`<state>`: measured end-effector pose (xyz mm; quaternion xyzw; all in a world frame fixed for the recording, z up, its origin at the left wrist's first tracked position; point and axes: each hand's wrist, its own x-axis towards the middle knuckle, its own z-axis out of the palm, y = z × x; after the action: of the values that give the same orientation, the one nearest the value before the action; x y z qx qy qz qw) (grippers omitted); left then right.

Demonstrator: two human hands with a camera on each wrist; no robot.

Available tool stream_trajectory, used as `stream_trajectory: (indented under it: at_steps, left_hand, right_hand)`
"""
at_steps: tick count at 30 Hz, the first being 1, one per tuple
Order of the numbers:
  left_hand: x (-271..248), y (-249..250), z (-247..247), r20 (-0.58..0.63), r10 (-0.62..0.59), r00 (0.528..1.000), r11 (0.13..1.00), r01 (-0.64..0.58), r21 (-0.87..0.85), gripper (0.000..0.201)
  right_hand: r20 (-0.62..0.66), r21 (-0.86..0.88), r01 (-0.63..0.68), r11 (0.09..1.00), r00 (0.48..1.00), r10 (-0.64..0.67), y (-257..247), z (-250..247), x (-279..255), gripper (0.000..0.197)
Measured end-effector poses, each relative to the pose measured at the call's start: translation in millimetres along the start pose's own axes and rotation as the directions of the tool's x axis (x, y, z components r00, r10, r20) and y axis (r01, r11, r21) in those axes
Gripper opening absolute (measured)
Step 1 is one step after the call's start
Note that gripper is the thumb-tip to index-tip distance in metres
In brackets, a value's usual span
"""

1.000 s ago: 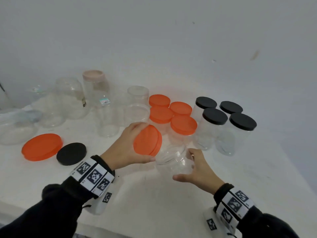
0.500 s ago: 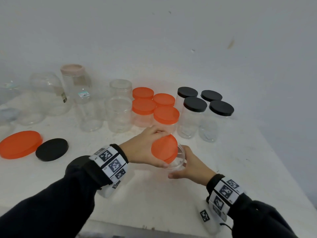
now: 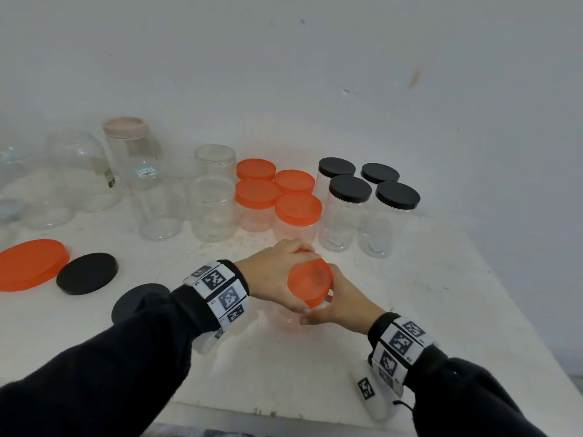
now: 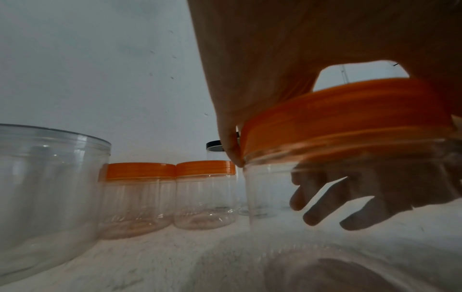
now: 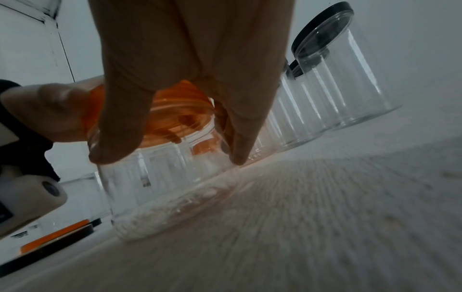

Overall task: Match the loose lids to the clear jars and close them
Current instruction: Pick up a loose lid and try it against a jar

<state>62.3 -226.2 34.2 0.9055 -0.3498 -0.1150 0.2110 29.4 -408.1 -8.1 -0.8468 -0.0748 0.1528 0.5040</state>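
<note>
A small clear jar (image 5: 160,177) stands on the white table near the front middle, with an orange lid (image 3: 309,285) sitting on its mouth. My left hand (image 3: 277,275) grips that lid (image 4: 347,120) from above, fingers curled round its rim. My right hand (image 3: 340,304) wraps the jar's body from the right, its fingers (image 4: 322,203) showing through the clear jar wall (image 4: 270,189). The jar is mostly hidden under both hands in the head view.
Behind stand several orange-lidded jars (image 3: 298,209) and several black-lidded jars (image 3: 350,190). Open clear jars (image 3: 213,209) and a pink-lidded jar (image 3: 126,127) stand at back left. A large orange lid (image 3: 30,263) and two black lids (image 3: 86,272) lie loose at left.
My left hand brought the orange lid from tilted beside the jar down onto its mouth. My right hand kept hold of the jar, and both shifted slightly nearer.
</note>
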Motion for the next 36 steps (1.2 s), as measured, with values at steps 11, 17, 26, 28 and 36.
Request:
stream_trajectory:
  at_steps: [11,17,26,28,36]
  left_hand:
    - [-28.4,-27.0,14.1,0.015,-0.196,0.981,0.845,0.176,-0.505,0.134]
    - [-24.7,-31.6,26.5,0.024,-0.199,0.980,0.685,0.157,-0.712,0.108]
    - [-23.5,-34.1,31.3,-0.006,-0.193,0.981,0.657,0.125,-0.744,0.094]
    - [-22.8,-34.0,31.8,-0.025,-0.206,0.978,0.668,0.122,-0.734,0.088]
    - [-21.9,-36.8,33.6,-0.042,-0.238,0.970,0.685,0.137,-0.715,0.088]
  right_hand:
    - [0.103,-0.381,0.124,0.916,0.990,-0.092,-45.8,-32.5,-6.3,0.112]
    - [0.343,-0.750,0.287,0.595,0.939,-0.020,-91.4,-21.8,11.9,0.098]
    - [0.404,-0.841,0.339,0.421,0.912,0.073,-103.4,-13.3,19.4,0.090]
    - [0.397,-0.839,0.342,0.423,0.917,0.046,-102.6,-13.8,18.3,0.087]
    - [0.221,-0.900,0.219,0.376,0.975,-0.038,-95.6,-2.0,17.1,0.080]
